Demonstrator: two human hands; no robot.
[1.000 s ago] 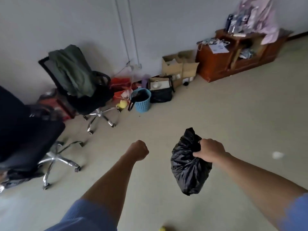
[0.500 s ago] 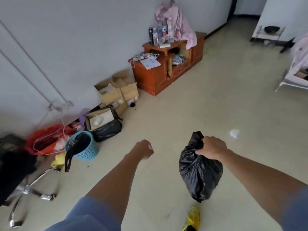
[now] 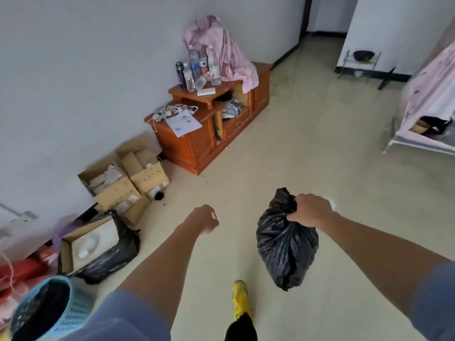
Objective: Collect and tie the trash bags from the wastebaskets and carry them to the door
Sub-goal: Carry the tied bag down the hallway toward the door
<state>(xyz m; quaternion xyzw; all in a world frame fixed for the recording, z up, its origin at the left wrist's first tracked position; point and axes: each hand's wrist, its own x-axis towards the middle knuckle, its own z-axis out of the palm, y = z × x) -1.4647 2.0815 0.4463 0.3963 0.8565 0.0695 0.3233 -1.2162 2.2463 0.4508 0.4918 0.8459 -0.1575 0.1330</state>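
My right hand grips the gathered neck of a full black trash bag, which hangs above the floor in front of me. My left hand is curled into a fist and holds nothing, out ahead at about the same height. A blue plastic wastebasket with a black liner stands at the bottom left, close to my left arm. Another black bag lies on the floor by the wall with a cardboard box on it.
Open cardboard boxes and a wooden cabinet with bottles and pink cloth line the left wall. A bed frame with pink cover stands at right. A dark doorway opens at the far end. My yellow shoe is on the floor.
The view has swung right and forward: the office chairs have left the frame, the blue wastebasket slid to the bottom left, and the cabinet, bed and doorway came into view. Both hands keep their pose.
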